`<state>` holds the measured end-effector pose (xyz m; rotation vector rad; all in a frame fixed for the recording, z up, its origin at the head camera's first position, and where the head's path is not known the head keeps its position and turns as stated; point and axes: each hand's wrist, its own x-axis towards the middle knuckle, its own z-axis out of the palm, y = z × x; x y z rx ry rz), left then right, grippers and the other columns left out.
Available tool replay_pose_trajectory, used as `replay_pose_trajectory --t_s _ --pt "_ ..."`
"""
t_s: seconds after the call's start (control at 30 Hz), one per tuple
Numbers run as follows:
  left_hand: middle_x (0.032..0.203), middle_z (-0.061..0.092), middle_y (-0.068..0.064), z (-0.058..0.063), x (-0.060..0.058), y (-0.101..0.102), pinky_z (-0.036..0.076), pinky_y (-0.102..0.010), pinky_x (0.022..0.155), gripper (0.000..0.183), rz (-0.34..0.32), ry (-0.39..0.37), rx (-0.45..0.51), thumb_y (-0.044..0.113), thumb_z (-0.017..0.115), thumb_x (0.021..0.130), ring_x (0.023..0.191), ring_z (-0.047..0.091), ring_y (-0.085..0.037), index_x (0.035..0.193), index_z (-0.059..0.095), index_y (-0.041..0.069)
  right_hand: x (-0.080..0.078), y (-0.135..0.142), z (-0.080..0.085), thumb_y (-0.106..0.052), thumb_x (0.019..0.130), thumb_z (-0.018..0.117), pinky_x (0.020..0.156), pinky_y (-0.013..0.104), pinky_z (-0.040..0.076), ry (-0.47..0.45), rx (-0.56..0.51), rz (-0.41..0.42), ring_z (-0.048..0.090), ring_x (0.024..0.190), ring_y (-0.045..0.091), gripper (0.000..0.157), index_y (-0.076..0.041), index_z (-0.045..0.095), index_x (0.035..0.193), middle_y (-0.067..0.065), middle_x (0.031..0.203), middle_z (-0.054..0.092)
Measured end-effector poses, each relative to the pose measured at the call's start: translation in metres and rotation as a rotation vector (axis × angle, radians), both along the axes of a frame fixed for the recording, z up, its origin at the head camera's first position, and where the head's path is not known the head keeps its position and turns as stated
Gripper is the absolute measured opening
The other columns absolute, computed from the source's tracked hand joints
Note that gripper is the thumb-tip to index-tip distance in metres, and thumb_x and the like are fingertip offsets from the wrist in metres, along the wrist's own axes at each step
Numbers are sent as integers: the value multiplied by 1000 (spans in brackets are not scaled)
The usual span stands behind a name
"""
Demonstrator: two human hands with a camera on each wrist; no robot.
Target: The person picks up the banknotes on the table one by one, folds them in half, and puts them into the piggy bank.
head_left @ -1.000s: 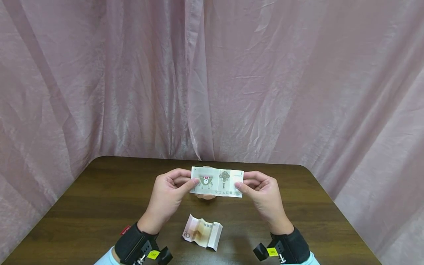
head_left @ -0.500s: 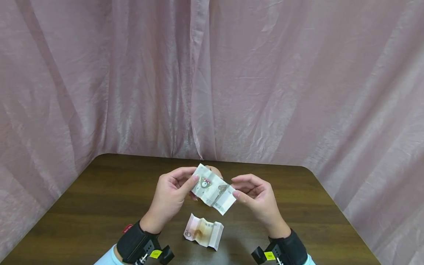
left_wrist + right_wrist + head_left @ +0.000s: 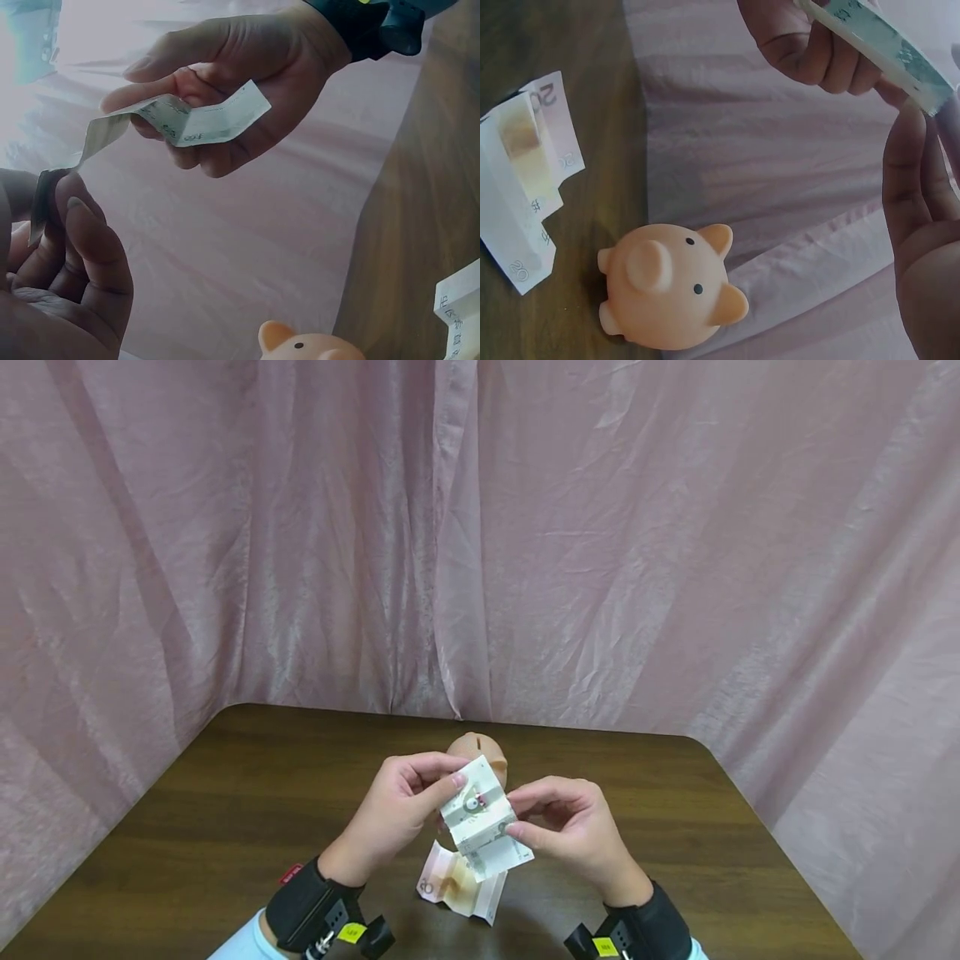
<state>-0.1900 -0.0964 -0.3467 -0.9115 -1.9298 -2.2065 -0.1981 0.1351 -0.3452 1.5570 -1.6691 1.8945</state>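
A pale green, creased banknote is held up in the air, bent in folds and slanting down to the right. My left hand pinches its upper left part between thumb and fingers. Beside its right edge, my right hand has the thumb tip on the front and curled fingers behind. In the left wrist view the zigzag folds of this banknote show side-on. Below it on the table lies a second banknote, pinkish-yellow and folded, marked 20; the held note covers part of it.
Behind the hands stands a peach pig-shaped piggy bank with a slot on top; its face shows in the right wrist view. A brown wooden table lies under everything. A pink curtain hangs beyond its far edge.
The held banknote was flat and level between both hands; it has tilted down to the right and folded up. Both hands have moved lower and closer together, uncovering more of the piggy bank.
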Motion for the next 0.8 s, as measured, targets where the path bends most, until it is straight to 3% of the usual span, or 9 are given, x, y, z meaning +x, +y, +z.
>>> replay_pose_trajectory --t_s 0.17,0.33,0.47,0.57,0.67,0.8 --pt "96 63 -17 -1 -1 3 48 -21 50 20 -51 -1 29 -1 55 94 69 58 -18 113 61 -3 4 -4 5 12 74 73 55 33 52 57 42 -1 57 68 21 29 1 65 100 17 84 63" --pt "89 62 -16 0 -1 6 47 -22 49 23 -42 -24 57 3 57 95 63 54 -16 117 59 2 7 -2 6 17 73 71 52 33 52 32 40 -41 58 67 21 29 3 66 97 18 83 64" --pt "78 55 -16 1 -1 8 48 -24 50 37 -35 13 123 4 60 92 57 51 -20 128 50 5 11 -1 7 21 70 70 51 29 53 -17 -1 -142 60 66 20 30 5 66 96 19 82 64" --pt "82 54 -18 3 2 11 51 -26 57 50 -31 72 143 -2 64 87 65 54 -25 132 44 5 12 0 8 21 70 70 47 24 50 -38 -32 -244 58 61 15 30 5 66 95 17 76 64" --pt "89 56 -21 10 11 15 50 -28 65 57 9 128 101 -10 67 82 75 55 -28 131 43 3 13 -1 9 21 70 70 44 20 47 -51 -59 -315 56 58 13 29 6 65 94 15 72 63" --pt "88 59 -18 22 24 18 51 -30 67 44 113 186 2 -14 68 78 77 56 -30 118 53 -2 13 -3 8 22 70 69 46 20 48 -58 -93 -343 56 58 13 29 7 65 95 15 72 62"
